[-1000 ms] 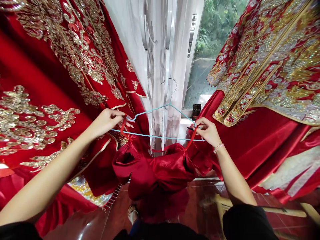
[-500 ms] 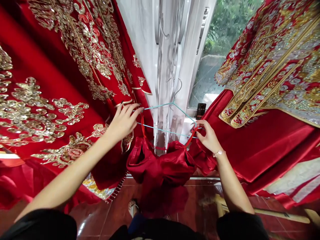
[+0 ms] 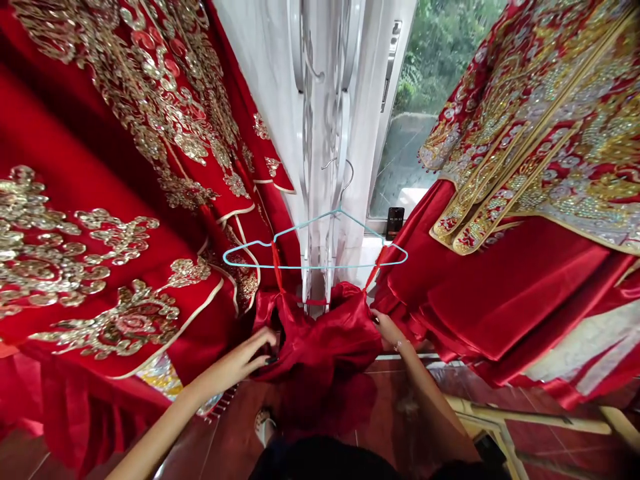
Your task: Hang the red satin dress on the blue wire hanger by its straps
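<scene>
Red satin garment point(image 3: 320, 333) bunched, hanging by red ribbon loops point(image 3: 276, 267) from pale-blue wire hanger point(image 3: 315, 265), in front of white sheer curtain point(image 3: 363, 167). L hand point(image 3: 235, 363): fingers spread, tips at garment's left side. R hand point(image 3: 387, 330): fingers pressed together on its right edge. Gold-embroidered red robes point(image 3: 100, 133) hang both sides.

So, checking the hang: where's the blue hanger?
The light blue hanger is central in the head view, before the white curtain, above the red satin garment tied to it.

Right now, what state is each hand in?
Left hand: open, fingers on the red garment.
Right hand: at the garment's edge, fingers hidden, grip unclear.
</scene>
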Tool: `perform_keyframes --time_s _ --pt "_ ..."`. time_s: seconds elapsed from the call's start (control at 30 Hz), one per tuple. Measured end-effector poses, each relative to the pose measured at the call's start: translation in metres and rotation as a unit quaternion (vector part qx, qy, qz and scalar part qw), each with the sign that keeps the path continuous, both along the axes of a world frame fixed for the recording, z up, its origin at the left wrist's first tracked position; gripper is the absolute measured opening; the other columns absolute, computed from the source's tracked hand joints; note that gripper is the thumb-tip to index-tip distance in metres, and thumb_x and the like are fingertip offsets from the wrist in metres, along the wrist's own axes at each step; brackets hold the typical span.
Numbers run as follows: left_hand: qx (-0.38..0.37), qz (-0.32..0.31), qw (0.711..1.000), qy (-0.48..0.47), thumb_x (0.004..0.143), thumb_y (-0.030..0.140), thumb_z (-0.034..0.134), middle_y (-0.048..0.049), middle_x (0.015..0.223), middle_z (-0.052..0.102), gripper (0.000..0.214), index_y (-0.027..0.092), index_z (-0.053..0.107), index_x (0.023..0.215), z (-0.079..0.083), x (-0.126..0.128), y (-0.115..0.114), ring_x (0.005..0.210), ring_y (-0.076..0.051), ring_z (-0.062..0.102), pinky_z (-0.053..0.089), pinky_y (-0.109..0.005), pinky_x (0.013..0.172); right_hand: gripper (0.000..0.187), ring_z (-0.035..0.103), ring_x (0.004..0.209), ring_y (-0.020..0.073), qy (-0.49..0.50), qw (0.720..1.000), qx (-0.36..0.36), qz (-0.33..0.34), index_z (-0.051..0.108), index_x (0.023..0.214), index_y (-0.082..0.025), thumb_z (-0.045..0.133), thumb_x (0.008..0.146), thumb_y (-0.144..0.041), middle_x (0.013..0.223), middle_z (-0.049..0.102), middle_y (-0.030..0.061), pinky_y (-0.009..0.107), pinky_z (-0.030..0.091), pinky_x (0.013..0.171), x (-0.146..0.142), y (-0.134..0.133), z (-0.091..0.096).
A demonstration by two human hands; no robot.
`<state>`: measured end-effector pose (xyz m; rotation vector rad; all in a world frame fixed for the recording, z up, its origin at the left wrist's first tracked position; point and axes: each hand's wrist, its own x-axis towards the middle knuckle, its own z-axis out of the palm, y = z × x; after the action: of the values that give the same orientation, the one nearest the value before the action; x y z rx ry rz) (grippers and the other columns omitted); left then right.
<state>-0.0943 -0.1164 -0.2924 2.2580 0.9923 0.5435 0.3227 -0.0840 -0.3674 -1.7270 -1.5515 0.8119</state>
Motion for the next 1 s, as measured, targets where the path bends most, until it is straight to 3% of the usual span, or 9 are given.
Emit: perform_keyframes --time_s 0.13,0.23,0.33,0.43,0.53,0.63,0.77,0.87,1.0 --pt "-0.036 0.032 0.998 -0.029 0.097 0.057 0.045 -0.0036 0.077 0.061 0.043 0.021 0.051 0.074 0.007 -0.011 -0.016 0.074 -0.020 0.058 0.049 -0.031 0.072 0.002 0.070 0.086 0.0301 0.042 0.996 0.002 -0.076 0.059 0.066 -0.026 0.060 0.064 -0.025 0.071 0.071 0.0067 0.040 0.053 0.084 0.026 -0.017 0.009" --pt "-0.057 0.098 0.987 -0.118 0.093 0.066 0.044 -0.0014 0.070 0.053 0.050 0.022 0.044 0.070 0.027 -0.021 -0.016 0.067 -0.018 0.051 0.046 -0.029 0.064 0.009 0.071 0.083 0.0304 0.100 0.990 0.010 -0.101 0.055 0.060 -0.026 0.058 0.065 -0.033 0.067 0.070 0.0072 0.043 0.055 0.082 0.049 -0.027 0.026" --pt "-0.047 0.124 0.986 -0.101 0.084 0.057 0.061 -0.0004 0.075 0.054 0.039 0.023 0.045 0.074 0.052 -0.032 -0.009 0.071 -0.018 0.053 0.048 -0.028 0.066 0.018 0.073 0.084 0.0292 0.204 0.976 0.010 -0.071 0.060 0.067 -0.026 0.052 0.069 -0.041 0.078 0.075 0.0094 0.045 0.059 0.080 0.057 -0.033 0.049" --pt "0.037 0.164 0.985 -0.035 0.077 0.038 0.065 0.0000 0.077 0.058 0.020 0.024 0.051 0.076 0.069 -0.039 0.003 0.073 -0.019 0.056 0.049 -0.031 0.071 0.029 0.074 0.096 0.0288 0.362 0.931 0.037 -0.041 0.069 0.083 -0.024 0.048 0.072 -0.041 0.098 0.078 0.0112 0.049 0.060 0.087 0.051 -0.037 0.071" --pt "0.128 0.283 0.944 -0.112 0.073 0.030 0.061 0.0008 0.077 0.058 0.013 0.025 0.050 0.077 0.076 -0.035 0.013 0.075 -0.020 0.058 0.050 -0.034 0.077 0.035 0.072 0.108 0.0280 0.463 0.876 0.125 -0.047 0.073 0.101 -0.025 0.056 0.071 -0.031 0.120 0.074 0.0090 0.052 0.053 0.104 0.040 -0.039 0.087" --pt "0.151 0.380 0.882 -0.234 0.072 0.030 0.064 -0.0010 0.086 0.061 0.015 0.024 0.054 0.082 0.080 -0.022 0.018 0.085 -0.021 0.061 0.051 -0.038 0.089 0.044 0.064 0.124 0.0272 0.447 0.870 0.200 -0.058 0.071 0.116 -0.028 0.063 0.073 -0.026 0.138 0.065 0.0060 0.052 0.042 0.117 0.034 -0.035 0.098" --pt "0.152 0.431 0.855 -0.246 0.070 0.034 0.066 -0.0030 0.083 0.064 0.015 0.021 0.064 0.079 0.089 -0.007 0.023 0.082 -0.022 0.061 0.052 -0.042 0.085 0.050 0.051 0.139 0.0258 0.399 0.867 0.283 -0.092 0.069 0.124 -0.030 0.063 0.075 -0.026 0.146 0.059 0.0048 0.052 0.035 0.121 0.036 -0.022 0.106" --pt "0.099 0.412 0.850 -0.313 0.073 0.035 0.068 -0.0044 0.084 0.070 0.018 0.020 0.063 0.081 0.094 -0.004 0.032 0.078 -0.022 0.066 0.054 -0.041 0.074 0.052 0.049 0.141 0.0237 0.384 0.858 0.331 -0.082 0.069 0.127 -0.031 0.055 0.077 -0.026 0.149 0.056 0.0029 0.050 0.036 0.121 0.039 -0.014 0.112" --pt "0.135 0.374 0.829 -0.394 0.071 0.031 0.074 -0.0088 0.105 0.073 0.020 0.017 0.062 0.079 0.101 0.001 0.052 0.106 -0.024 0.068 0.053 -0.042 0.098 0.053 0.050 0.140 0.0251 0.317 0.875 0.360 -0.070 0.067 0.130 -0.030 0.058 0.077 -0.025 0.151 0.054 0.0046 0.049 0.035 0.121 0.042 -0.001 0.118"
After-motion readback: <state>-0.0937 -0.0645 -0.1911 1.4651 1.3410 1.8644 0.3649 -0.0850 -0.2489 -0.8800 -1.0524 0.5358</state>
